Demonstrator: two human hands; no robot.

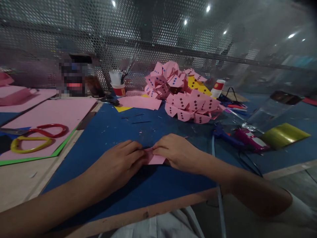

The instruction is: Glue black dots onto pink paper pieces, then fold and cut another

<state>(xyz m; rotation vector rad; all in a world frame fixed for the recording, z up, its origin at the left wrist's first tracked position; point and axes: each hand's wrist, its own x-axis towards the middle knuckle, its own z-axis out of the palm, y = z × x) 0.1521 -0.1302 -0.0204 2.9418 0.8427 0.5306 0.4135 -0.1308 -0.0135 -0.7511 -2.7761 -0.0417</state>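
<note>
A small piece of pink paper (pixel 155 159) lies on the blue table top near its front edge. My left hand (pixel 126 158) has its fingers curled down over the paper's left end. Pressing on the right end, my right hand (pixel 174 150) pinches the upper edge between thumb and fingers. Parts of the paper are hidden under both hands. Beyond them stands a heap of folded pink paper shapes (pixel 193 104) marked with dark and blue diamonds.
Scissors with red and yellow handles (pixel 32 142) rest on pink sheets (pixel 71 109) at left. A white-and-red cup (pixel 118 86) holds tools at the back. On the right are a glue gun (pixel 229 140), a magenta object (pixel 251 140), a gold sheet (pixel 284 136) and a clear bottle (pixel 269 107).
</note>
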